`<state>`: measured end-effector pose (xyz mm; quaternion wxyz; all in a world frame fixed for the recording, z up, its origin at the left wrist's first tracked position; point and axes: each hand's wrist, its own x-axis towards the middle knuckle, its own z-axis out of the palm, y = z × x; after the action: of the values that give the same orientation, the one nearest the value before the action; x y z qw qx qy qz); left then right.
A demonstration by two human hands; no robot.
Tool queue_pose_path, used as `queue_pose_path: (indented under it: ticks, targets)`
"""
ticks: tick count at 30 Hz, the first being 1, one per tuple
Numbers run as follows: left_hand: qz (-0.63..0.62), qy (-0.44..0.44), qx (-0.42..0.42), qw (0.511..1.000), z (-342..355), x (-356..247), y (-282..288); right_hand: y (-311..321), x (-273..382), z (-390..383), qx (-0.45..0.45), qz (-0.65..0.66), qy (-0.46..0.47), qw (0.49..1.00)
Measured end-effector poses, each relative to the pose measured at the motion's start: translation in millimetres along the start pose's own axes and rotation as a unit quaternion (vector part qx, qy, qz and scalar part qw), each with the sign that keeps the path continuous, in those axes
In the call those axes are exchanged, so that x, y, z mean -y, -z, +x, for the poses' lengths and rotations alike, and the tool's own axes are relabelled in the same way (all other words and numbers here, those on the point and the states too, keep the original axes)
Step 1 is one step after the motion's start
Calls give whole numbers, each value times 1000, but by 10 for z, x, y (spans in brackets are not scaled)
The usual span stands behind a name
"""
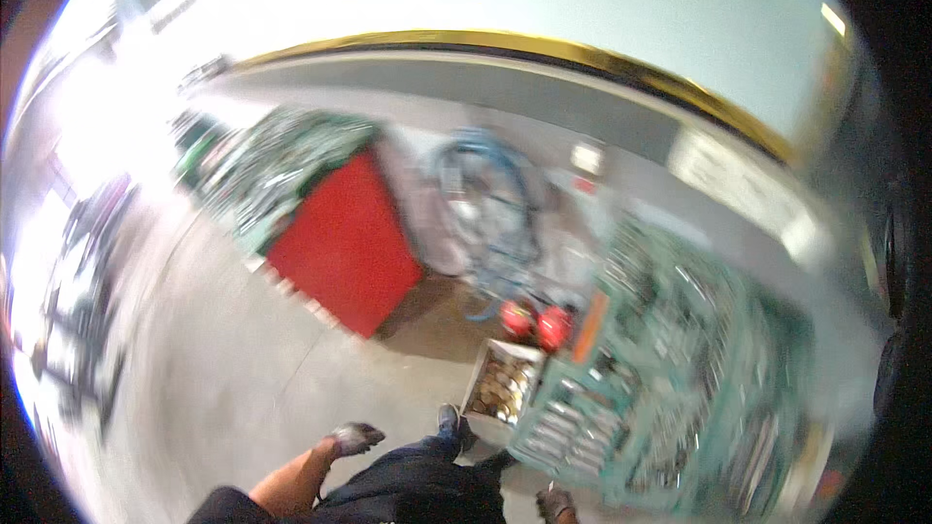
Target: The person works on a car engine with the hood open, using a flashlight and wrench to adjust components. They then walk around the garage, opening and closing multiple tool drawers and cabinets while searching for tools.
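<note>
My left hand (356,439), in a grey glove, hangs over the floor beside my leg. Its fingers are loosely bent and apart from any object; nothing shows in them. At the lower edge, my right hand (556,505) wears a dark glove and is nearest to a green tray of metal tools (568,432). Blur and the picture's edge leave its fingers unclear, and a small pale spot by them cannot be made out. An open box of round, brassy pieces (502,386) stands ahead of my feet.
A red cabinet (349,238) topped with metal parts stands ahead to the left. Blue hoses (485,184) hang by the wall, above two red round objects (537,323). Green tool trays (680,369) spread along the right. Dark racking (83,311) blurs at far left.
</note>
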<state>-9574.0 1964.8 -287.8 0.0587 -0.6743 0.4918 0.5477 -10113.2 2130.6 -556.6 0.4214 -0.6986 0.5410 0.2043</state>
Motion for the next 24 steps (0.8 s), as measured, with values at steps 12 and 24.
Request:
queue_pose_path:
  ticks: [12,24]
  targets:
    - [-226,248,-72,939,-692,2696,-746,636,1565,1143,112,354,-175,912]
    - [-327,279,-131,893,-726,5821,-470,-69,3073,1632,-18,-89,-11,996]
